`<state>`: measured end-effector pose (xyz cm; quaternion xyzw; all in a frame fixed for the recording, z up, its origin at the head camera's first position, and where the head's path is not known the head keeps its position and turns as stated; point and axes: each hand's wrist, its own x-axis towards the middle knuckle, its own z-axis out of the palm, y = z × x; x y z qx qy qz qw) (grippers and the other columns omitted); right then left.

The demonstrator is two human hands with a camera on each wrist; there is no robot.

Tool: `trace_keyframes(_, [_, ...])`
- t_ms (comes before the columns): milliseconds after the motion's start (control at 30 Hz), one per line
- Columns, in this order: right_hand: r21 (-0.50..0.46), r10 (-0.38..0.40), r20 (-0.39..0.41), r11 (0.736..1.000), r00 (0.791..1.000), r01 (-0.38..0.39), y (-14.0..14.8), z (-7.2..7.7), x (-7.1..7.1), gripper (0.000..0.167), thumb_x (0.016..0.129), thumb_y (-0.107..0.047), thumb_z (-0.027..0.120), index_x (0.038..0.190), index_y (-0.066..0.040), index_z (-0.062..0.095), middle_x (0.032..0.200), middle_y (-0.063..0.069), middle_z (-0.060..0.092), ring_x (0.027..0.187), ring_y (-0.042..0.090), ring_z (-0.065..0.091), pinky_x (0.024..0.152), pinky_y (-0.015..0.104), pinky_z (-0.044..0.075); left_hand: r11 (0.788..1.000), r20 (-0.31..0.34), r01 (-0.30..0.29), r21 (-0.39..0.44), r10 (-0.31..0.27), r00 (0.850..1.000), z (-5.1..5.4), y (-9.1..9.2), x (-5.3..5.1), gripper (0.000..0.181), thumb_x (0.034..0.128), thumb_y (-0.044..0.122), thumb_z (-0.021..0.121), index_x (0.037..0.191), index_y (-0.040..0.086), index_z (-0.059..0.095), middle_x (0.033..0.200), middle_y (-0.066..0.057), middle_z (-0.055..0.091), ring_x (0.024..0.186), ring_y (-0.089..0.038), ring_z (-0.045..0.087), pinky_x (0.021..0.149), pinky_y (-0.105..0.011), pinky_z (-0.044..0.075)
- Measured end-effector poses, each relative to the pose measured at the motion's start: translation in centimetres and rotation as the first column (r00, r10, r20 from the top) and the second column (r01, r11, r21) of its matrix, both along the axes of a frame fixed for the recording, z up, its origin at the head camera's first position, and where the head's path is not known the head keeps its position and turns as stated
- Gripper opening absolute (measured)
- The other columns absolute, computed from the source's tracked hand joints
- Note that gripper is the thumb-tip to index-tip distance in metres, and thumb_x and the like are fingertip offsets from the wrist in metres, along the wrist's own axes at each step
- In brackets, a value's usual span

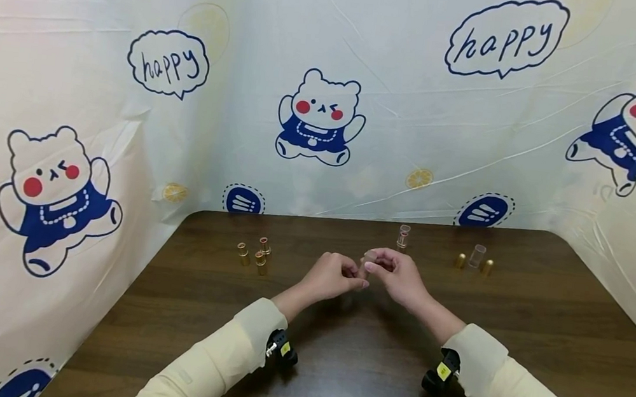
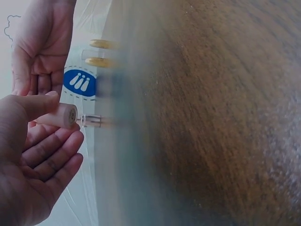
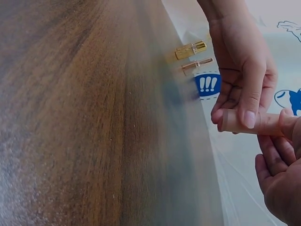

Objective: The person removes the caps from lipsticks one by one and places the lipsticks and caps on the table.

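Head: left fingers (image 1: pixel 357 283) and right fingers (image 1: pixel 386 255) pinch a pale tube (image 1: pixel 366 267) above the counter (image 1: pixel 365 363), seemingly to steady it. Left wrist: spare left fingers extend clear of it. Right wrist: thumbs (image 3: pixel 253 106) press near its opposite ends, likely for balance.

**Small tube (image 1: pixel 368 265) held above the brown surface (image 1: pixel 359 368)**

The left hand (image 1: pixel 338 273) and right hand (image 1: pixel 398 276) pinch it together. Three gold tubes (image 1: pixel 260 264) stand to the left, a clear container (image 1: pixel 403 237) beyond the right hand; farther right, a clear cap (image 1: pixel 476 256) sits between two gold caps (image 1: pixel 461 261).
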<state>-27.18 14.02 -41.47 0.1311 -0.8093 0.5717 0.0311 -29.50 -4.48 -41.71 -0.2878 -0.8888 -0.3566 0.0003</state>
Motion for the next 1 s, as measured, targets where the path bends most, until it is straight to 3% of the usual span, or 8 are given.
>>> trace_keyframes(400, [0.005, -0.004, -0.005, 1.000, 1.000, 0.004, -0.03, -0.19, 0.03, 0.023, 0.092, -0.017, 0.068, 0.110, -0.004, 0.067, 0.098, 0.006, 0.071, 0.092, 0.030, 0.064, 0.079, 0.036, 0.051, 1.000, 0.000, 0.007, 0.010, -0.007, 1.000, -0.01, -0.34, 0.12, 0.014, 0.0845, 0.023, 0.078, 0.074, 0.014, 0.072, 0.064, 0.011, 0.063, 0.056, -0.007, 0.054, 0.053, -0.023, 0.044])
trace_keyframes(700, [-0.012, 0.000, -0.003, 1.000, 1.000, 0.000, -0.11, -0.35, 0.04, 0.022, 0.092, -0.016, 0.069, 0.109, -0.002, 0.068, 0.098, 0.008, 0.070, 0.094, 0.038, 0.062, 0.077, 0.034, 0.051, 0.999, -0.009, 0.027, 0.022, -0.027, 1.000, -0.17, -0.59, 0.04, 0.013, 0.0842, 0.021, 0.078, 0.075, 0.013, 0.073, 0.067, 0.011, 0.064, 0.057, -0.005, 0.055, 0.054, -0.022, 0.045])
trace_keyframes(1000, [-0.033, -0.018, -0.033, 0.999, 0.999, 0.017, -0.34, -0.31, 0.23, 0.019, 0.091, -0.014, 0.070, 0.107, -0.003, 0.068, 0.096, 0.007, 0.072, 0.089, 0.030, 0.064, 0.072, 0.029, 0.050, 1.000, -0.009, 0.007, 0.019, -0.007, 1.000, -0.15, -0.61, 0.00, 0.012, 0.0839, 0.022, 0.078, 0.076, 0.014, 0.073, 0.066, 0.012, 0.064, 0.058, -0.005, 0.056, 0.054, -0.023, 0.046])
